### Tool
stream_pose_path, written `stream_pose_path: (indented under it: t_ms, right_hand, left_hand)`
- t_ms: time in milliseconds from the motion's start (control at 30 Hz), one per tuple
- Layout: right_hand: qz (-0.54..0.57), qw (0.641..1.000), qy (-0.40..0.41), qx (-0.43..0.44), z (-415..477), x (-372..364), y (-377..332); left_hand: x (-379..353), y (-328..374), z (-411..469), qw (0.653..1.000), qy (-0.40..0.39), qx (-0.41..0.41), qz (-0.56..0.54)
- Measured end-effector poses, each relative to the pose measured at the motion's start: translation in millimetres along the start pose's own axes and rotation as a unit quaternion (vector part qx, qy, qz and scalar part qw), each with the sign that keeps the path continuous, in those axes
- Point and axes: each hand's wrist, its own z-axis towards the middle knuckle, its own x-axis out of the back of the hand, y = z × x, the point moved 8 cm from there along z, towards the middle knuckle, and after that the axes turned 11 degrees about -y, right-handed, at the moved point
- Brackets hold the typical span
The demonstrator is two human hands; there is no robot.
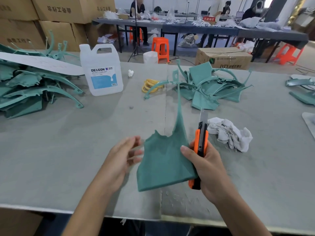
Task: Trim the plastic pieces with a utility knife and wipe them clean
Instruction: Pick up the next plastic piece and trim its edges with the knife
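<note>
Teal piece [163, 164], right hand [211, 171] (knife [202, 138] too)

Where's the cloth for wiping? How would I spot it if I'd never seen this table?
Start at the long grey table and find the right hand holding the orange knife. Just right of the knife's blade lies the cloth, crumpled on the tabletop. It is the big white heap, far larger than the small white wad by the jug.
</note>
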Motion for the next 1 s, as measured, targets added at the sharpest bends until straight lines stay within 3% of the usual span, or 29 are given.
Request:
stream_pose_path:
  t_ms: [100,167,300,567,633,867,1000]
  right_hand:
    - [0.019,1.000,0.007,0.003,2.8,-2.7,4.3]
    - [0.005,1.000,0.003,0.018,3.6,-4.9,5.1]
    - [-0.054,0.998,-0.016,0.035,3.1,-4.8,6.1]
    - [-0.005,0.998,-0.061,0.022,1.0,-5.9,6.0]
    - [-0.014,0.998,-0.055,0.022,1.9,-5.3,4.7]
    - [-0.023,0.995,-0.089,0.042,-1.9,-22.4,-2.4]
    - [0.009,0.997,-0.063,0.048,2.2,-15.3,-16.5]
  left_hand:
    - [-25.5,-20.0,-12.1,0.989,-0.138,0.056,-0.002]
    - [-30.8,-30.3,-15.5,0.985,-0.154,0.080,-0.021]
    - [-27.9,-36.3,-15.0,0.991,-0.112,0.059,-0.035]
    - [-17.5,-26.6,-11.1,0.998,0.053,-0.011,0.042]
    - [-15.4,-27.9,-11.3,0.998,0.052,-0.004,0.040]
    - [-17.4,-28.5,-7.1,0.978,0.041,0.013,0.205]
    - [-18.8,-24.0,-10.7,0.996,-0.007,0.002,0.088]
